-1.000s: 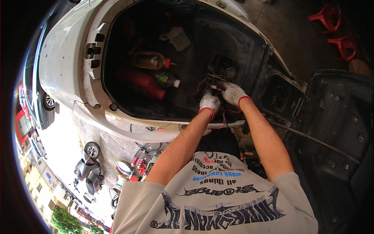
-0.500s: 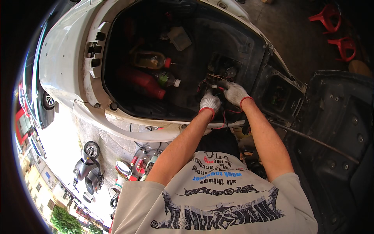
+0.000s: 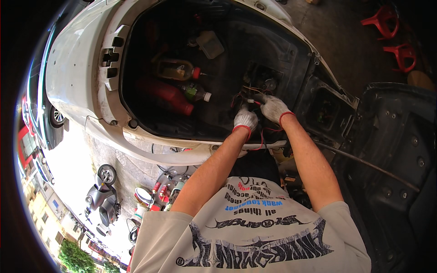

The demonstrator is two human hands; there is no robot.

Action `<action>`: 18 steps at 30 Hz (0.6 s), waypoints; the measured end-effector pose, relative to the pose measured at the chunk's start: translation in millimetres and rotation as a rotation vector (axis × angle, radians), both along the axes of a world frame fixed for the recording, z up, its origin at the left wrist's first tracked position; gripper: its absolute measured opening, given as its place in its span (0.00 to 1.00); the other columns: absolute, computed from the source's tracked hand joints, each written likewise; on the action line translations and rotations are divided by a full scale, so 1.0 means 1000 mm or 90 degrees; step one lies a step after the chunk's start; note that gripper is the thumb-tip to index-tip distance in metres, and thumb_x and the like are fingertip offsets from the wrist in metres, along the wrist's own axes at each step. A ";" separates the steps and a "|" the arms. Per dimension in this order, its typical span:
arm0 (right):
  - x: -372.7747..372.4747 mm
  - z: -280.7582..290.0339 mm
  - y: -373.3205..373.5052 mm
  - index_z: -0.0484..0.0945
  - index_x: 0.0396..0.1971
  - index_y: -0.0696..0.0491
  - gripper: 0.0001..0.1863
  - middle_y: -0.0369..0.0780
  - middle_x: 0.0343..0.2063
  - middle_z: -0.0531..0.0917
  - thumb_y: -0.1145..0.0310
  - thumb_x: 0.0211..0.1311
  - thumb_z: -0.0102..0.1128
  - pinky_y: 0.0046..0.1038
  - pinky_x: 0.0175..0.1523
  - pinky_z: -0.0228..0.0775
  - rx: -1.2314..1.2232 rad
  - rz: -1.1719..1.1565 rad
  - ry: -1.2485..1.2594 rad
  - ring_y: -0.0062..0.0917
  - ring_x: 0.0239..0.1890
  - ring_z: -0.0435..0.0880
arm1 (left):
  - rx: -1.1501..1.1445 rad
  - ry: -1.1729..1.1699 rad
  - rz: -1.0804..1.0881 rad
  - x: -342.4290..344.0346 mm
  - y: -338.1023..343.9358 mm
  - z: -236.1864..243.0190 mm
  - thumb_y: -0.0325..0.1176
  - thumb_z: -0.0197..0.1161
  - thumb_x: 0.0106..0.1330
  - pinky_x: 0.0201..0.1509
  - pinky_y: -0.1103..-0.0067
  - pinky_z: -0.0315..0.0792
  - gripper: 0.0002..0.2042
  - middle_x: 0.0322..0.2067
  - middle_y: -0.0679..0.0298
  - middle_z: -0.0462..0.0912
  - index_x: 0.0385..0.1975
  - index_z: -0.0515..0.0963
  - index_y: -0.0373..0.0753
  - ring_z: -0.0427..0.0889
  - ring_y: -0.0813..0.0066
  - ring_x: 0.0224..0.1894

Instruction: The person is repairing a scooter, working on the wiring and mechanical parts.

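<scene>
I lean over the open under-seat compartment (image 3: 291, 59) of a white scooter (image 3: 73, 68). Both my hands wear white knit gloves with red cuffs. My left hand (image 3: 245, 119) is closed around a bundle of red and black wires (image 3: 261, 136) at the compartment's near edge. My right hand (image 3: 273, 107) pinches a small white connector (image 3: 250, 101) on the same wires, just below a square opening (image 3: 264, 82) in the compartment floor where more wiring shows. The two hands almost touch.
Inside the compartment lie a red bottle (image 3: 170, 96), a yellowish bottle with a red cap (image 3: 175, 70), a small white-capped bottle (image 3: 196, 93) and a white container (image 3: 209, 44). The raised black seat (image 3: 396, 150) stands at right. Red plastic stools (image 3: 391, 36) are beyond. Cans and bottles (image 3: 157, 195) sit on the ground.
</scene>
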State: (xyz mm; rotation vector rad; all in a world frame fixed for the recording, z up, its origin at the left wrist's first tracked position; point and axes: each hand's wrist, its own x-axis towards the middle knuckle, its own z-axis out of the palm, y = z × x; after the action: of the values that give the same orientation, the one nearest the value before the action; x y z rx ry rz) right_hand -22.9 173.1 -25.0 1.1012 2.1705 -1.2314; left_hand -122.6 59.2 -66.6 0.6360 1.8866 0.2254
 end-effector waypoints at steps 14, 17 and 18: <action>0.009 -0.015 -0.003 0.77 0.52 0.46 0.20 0.48 0.47 0.81 0.72 0.61 0.44 0.40 0.56 0.69 0.065 0.002 0.062 0.43 0.51 0.78 | 0.001 0.008 -0.012 0.000 0.003 0.010 0.33 0.54 0.60 0.52 0.67 0.74 0.33 0.49 0.43 0.78 0.67 0.54 0.31 0.79 0.50 0.51; 0.007 -0.013 0.000 0.76 0.54 0.47 0.23 0.48 0.50 0.79 0.71 0.58 0.44 0.38 0.59 0.68 0.039 0.005 0.019 0.41 0.54 0.76 | 0.025 0.032 -0.031 0.002 0.004 0.017 0.33 0.55 0.60 0.52 0.67 0.74 0.31 0.46 0.42 0.79 0.64 0.58 0.30 0.80 0.50 0.50; 0.006 -0.012 0.001 0.75 0.55 0.47 0.26 0.48 0.53 0.78 0.71 0.55 0.43 0.36 0.62 0.66 0.017 0.009 -0.017 0.40 0.57 0.75 | 0.025 0.032 -0.031 0.001 0.004 0.017 0.33 0.55 0.60 0.52 0.67 0.74 0.31 0.46 0.42 0.79 0.64 0.58 0.30 0.80 0.50 0.50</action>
State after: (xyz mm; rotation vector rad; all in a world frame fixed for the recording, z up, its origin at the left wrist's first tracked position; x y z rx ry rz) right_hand -17.3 173.6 -37.4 1.1052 2.1761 -1.1789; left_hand -121.1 63.1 -49.7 0.7192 1.9171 0.2172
